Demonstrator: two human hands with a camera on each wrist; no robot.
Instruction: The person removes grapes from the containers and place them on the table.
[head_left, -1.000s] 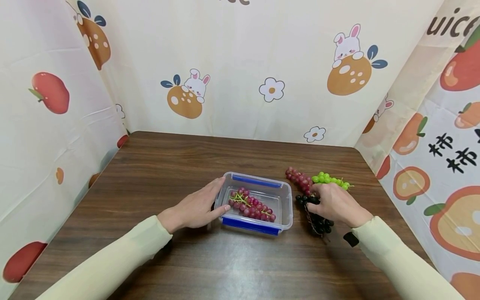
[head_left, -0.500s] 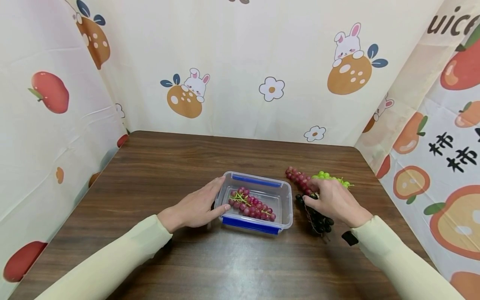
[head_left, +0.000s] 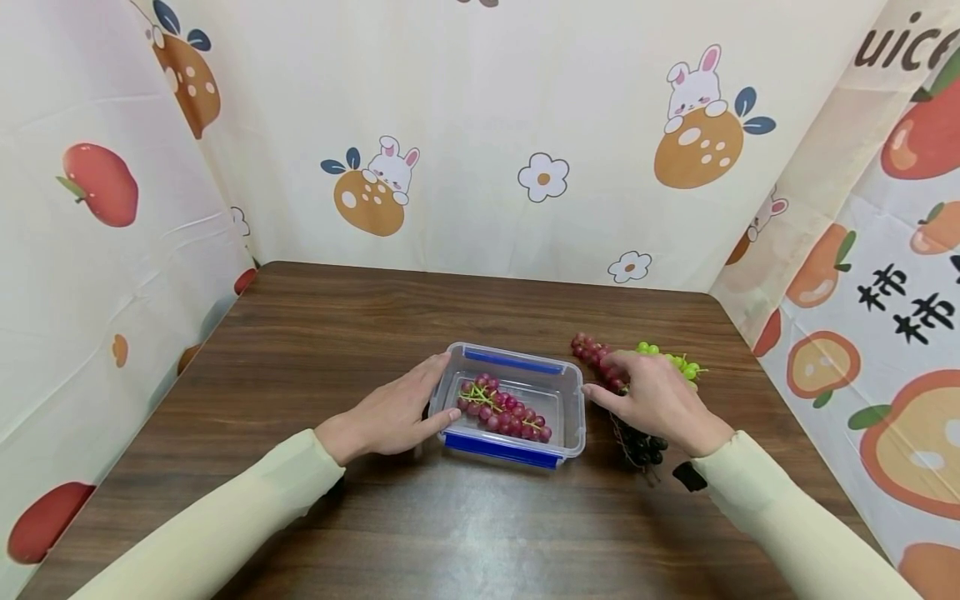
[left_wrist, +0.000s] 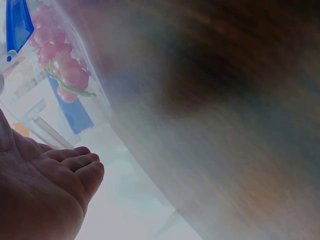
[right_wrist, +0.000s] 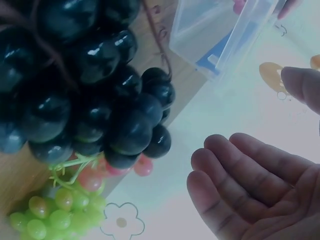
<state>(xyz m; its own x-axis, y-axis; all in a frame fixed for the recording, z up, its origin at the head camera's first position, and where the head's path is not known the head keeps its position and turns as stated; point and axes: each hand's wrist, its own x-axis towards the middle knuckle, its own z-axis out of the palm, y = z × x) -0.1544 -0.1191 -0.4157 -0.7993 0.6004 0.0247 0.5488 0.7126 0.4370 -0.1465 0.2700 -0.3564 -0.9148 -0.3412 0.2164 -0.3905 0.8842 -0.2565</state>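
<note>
My left hand [head_left: 393, 412] lies along the left side of a clear plastic container [head_left: 577, 417] with blue latches, fingers straight and thumb over the rim. A bunch of red grapes [head_left: 506, 415] sits inside; its berries show through the wall in the left wrist view. Over a bunch of black grapes [head_left: 641, 447] is my right hand [head_left: 660, 400], thumb spread from the fingers and nothing between them. That hand partly covers the black bunch in the head view; the right wrist view shows the dark berries [right_wrist: 130, 132] beside the loosely bent fingers [right_wrist: 205, 192].
Behind the right hand lie a second bunch of red grapes [head_left: 587, 347] and a bunch of green grapes [head_left: 687, 367], both partly hidden. All stand on a brown wooden table [head_left: 360, 321]. Printed fabric [head_left: 480, 167] hangs around its back and sides.
My right hand has lifted slightly from the black grapes and moved left toward the container, its thumb and fingers spreading wider. The left hand, container and grapes look unmoved.
</note>
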